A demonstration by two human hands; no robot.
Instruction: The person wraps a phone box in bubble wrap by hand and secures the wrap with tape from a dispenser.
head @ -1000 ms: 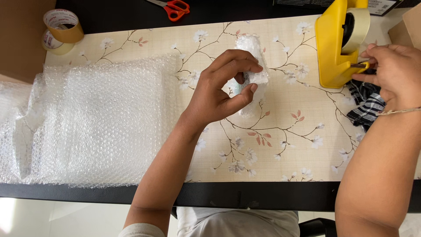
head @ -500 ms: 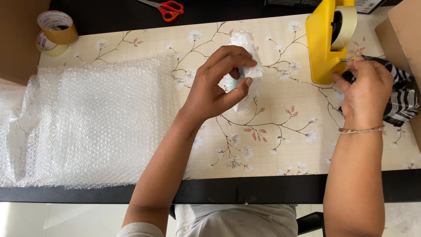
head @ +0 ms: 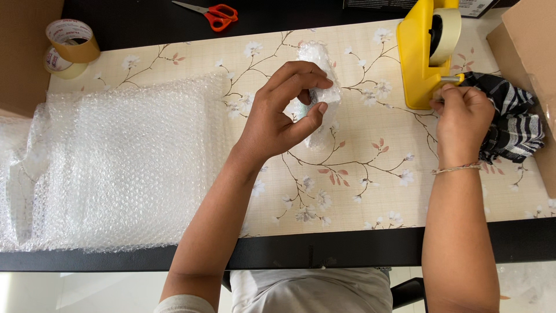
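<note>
My left hand (head: 284, 113) grips a small object wrapped in bubble wrap (head: 319, 78), holding it down on the floral table mat (head: 359, 174). My right hand (head: 463, 116) is at the front of the yellow tape dispenser (head: 420, 55), fingers pinched at the cutter end where the tape comes off the roll (head: 446, 26). The tape strip itself is too thin to make out. A thin bracelet sits on my right wrist.
A large sheet of bubble wrap (head: 116, 168) covers the left of the table. Two tape rolls (head: 69, 46) lie at the back left, red-handled scissors (head: 214, 14) at the back. A black-and-white striped cloth (head: 512, 122) and a cardboard box (head: 530, 46) are at the right.
My right hand has moved left and forward onto the dispenser's cutter end. My left hand has stayed on the wrapped object, with its fingers shifted slightly.
</note>
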